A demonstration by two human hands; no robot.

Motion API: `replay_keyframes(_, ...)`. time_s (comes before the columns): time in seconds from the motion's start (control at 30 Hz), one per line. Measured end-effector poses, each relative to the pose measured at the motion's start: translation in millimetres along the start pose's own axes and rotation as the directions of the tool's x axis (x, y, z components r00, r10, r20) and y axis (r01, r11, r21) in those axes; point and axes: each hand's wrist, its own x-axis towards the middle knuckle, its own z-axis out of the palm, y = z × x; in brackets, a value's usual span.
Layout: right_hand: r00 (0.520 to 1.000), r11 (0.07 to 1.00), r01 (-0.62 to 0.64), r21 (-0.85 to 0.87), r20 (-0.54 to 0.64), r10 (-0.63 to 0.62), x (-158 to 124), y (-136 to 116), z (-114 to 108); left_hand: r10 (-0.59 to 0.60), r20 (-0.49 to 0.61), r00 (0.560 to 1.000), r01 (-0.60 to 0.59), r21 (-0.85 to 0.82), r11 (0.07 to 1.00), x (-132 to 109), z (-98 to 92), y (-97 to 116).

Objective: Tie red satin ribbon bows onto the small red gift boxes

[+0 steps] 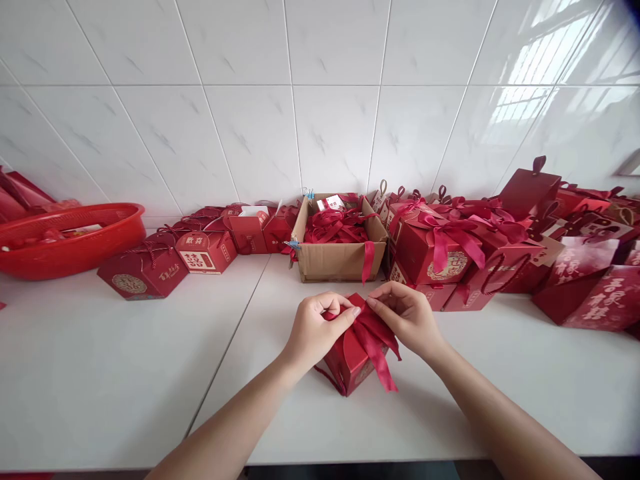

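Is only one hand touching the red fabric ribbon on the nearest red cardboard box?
No: the left hand and right hand both pinch the red ribbon.

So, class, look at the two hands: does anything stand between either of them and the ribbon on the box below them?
Nothing visible does. The left hand and right hand both pinch the ribbon atop the red box. The cardboard carton stands beyond them, not between.
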Motion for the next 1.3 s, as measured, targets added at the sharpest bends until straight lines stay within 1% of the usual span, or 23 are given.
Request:
replay_keyframes(0.17,0.999,0.999,-0.032,0.018,-0.01,0.032,1.9,4.8,-5.3,-0.033,0.047,0.998,0.034,-0.018,0.999,-0.8,-2.4,0.3)
replay_keyframes(0.33,1.0,0.999,-0.028,0.045,-0.002,0.028,2.5,9.0,-5.0,-0.048,0.037,0.998,0.05,-0.057,0.997,0.4,-1.4,-2.3)
replay_keyframes(0.53,0.998,0.994,-0.06,0.096,0.008,0.059,3.7,11.1,-4.5,-0.021,0.049,0.999,0.024,-0.053,0.998,0.2,-0.4,-6.9)
replay_keyframes(0.67,0.997,0.991,-0.069,0.115,-0.013,0.071,6.4,10.6,-3.7,-0.007,0.073,0.997,0.012,-0.062,0.998,2.3,-2.6,-8.6)
replay_keyframes(0.87,0.997,0.99,-0.069,0.12,-0.038,0.074,8.1,8.2,-3.3,-0.005,0.19,0.982,0.035,-0.157,0.987,11.0,-8.2,-12.4)
replay_keyframes(1.0,0.997,0.991,-0.057,0.124,-0.035,0.062,5.4,9.3,-3.9,0.003,0.228,0.974,0.038,-0.174,0.984,12.3,-12.1,-13.4)
replay_keyframes(1.07,0.998,0.989,-0.063,0.134,-0.01,0.065,4.8,9.9,-4.6,0.01,0.237,0.971,0.034,-0.181,0.983,12.4,-14.4,-13.2)
replay_keyframes(1.2,0.988,0.972,-0.134,0.193,0.104,0.116,6.0,8.6,-7.2,-0.029,0.228,0.973,0.08,-0.22,0.972,14.0,-19.2,-15.1)
replay_keyframes(1.3,0.983,0.962,-0.149,0.229,0.139,0.119,6.4,6.1,-9.1,-0.047,0.215,0.975,0.101,-0.248,0.963,14.7,-21.1,-18.3)
